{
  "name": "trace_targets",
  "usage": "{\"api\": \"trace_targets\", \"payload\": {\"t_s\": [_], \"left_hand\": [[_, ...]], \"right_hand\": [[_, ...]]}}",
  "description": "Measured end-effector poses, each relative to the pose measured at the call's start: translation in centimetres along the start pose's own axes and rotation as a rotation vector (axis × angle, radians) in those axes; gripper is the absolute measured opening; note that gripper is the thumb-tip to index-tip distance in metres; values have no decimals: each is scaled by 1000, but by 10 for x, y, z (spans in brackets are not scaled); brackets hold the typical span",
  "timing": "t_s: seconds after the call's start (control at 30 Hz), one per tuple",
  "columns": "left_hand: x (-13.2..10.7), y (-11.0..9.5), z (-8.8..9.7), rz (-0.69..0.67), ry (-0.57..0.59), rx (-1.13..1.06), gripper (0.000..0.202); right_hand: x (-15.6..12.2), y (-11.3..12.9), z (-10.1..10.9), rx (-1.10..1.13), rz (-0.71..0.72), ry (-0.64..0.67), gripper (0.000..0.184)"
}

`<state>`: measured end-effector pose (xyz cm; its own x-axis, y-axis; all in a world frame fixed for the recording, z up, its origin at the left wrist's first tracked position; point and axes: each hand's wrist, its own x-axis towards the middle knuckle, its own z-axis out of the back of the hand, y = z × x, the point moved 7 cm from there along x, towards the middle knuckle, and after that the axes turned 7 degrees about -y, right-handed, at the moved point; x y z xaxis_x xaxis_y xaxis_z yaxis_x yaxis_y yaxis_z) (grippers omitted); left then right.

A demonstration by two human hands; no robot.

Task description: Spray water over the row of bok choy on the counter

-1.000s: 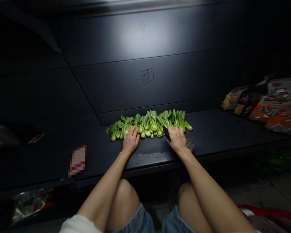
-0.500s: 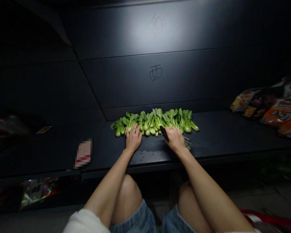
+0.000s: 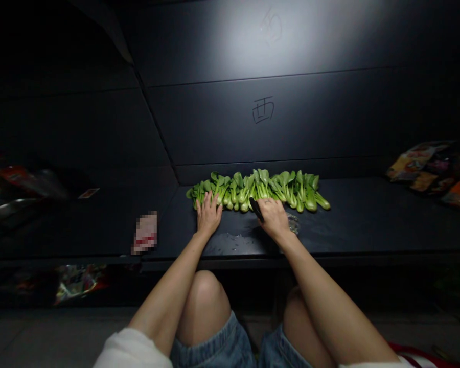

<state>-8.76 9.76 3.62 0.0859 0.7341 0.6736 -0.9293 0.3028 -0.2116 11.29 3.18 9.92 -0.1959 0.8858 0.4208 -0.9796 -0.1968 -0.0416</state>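
A row of green bok choy (image 3: 245,194) lies along the back of the dark shelf, leaves toward the back panel and pale stem ends toward me. My left hand (image 3: 209,215) rests with fingers spread at the left part of the row, its fingertips touching the stems. In front of the middle of the row, my right hand (image 3: 274,219) is closed around a slim black object (image 3: 256,209) whose end sticks out on the left; its kind I cannot make out. Beside that hand's right edge shows a small clear, shiny item (image 3: 293,223), mostly hidden by the hand.
Water drops (image 3: 233,240) wet the shelf (image 3: 352,220) between my forearms. Snack packets (image 3: 425,163) stand at the right, and blurred packages (image 3: 23,179) at the far left. A pixelated pale packet (image 3: 145,232) and a small card (image 3: 88,193) lie left. My knees are below the shelf edge.
The view has swung left, so the shelf and bok choy appear farther right. Against the row, both hands have shifted left. The right hand still grips the black object.
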Motion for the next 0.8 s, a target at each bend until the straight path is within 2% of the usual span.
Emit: {"api": "trace_targets", "payload": {"t_s": [0.17,0.5,0.8], "left_hand": [[-5,6,-6,17,2,-2,50],[-5,5,-9,63,75,-57,55],[-4,13,-3,65,76,-84,57]], "right_hand": [[2,17,-6,-18,72,31,27],[1,30,-9,-10,104,26,31],[7,42,-13,20,147,32,31]]}}
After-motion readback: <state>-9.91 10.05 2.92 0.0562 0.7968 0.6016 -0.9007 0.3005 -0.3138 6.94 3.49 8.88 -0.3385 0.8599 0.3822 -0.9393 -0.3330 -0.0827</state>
